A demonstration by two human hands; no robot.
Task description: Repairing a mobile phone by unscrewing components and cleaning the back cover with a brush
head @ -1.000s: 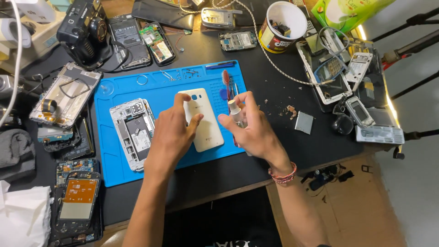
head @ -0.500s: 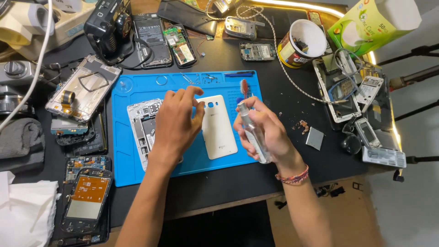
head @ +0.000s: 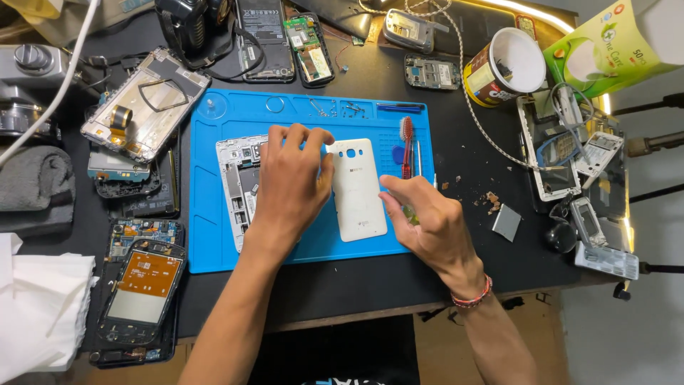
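At the far left of the dark surface (head: 456, 285), a white cloth (head: 35, 314) and a grey folded towel (head: 32, 189) crowd the edge, and beside them lie an opened phone with an orange panel (head: 139, 289) and a bare metal phone frame (head: 146, 103). Next comes the blue mat (head: 228, 249), where your work sits. Your left hand (head: 288, 182) lies flat over a stripped phone body (head: 239, 185), fingers (head: 299, 139) spread and pressing down, with the thumb touching the left edge of the white back cover (head: 360, 189). That cover lies face up in the middle of the mat, just between your hands. It looks thin, light and smooth, likely springy plastic that will flex and could crack if bent hard, so take it by its long edges, not the corner by the camera hole. Your right hand (head: 427, 221) hovers at the cover's right edge, fingers curled together around something small and greenish; I cannot tell what it is. Just beyond lies a red toothbrush (head: 407, 146), close enough to knock. The mat's lower right corner offers some open room. Further right, crumbs (head: 491, 201), a paper cup (head: 502, 71) and more phone parts (head: 570, 150) fill the surface up to its edge.
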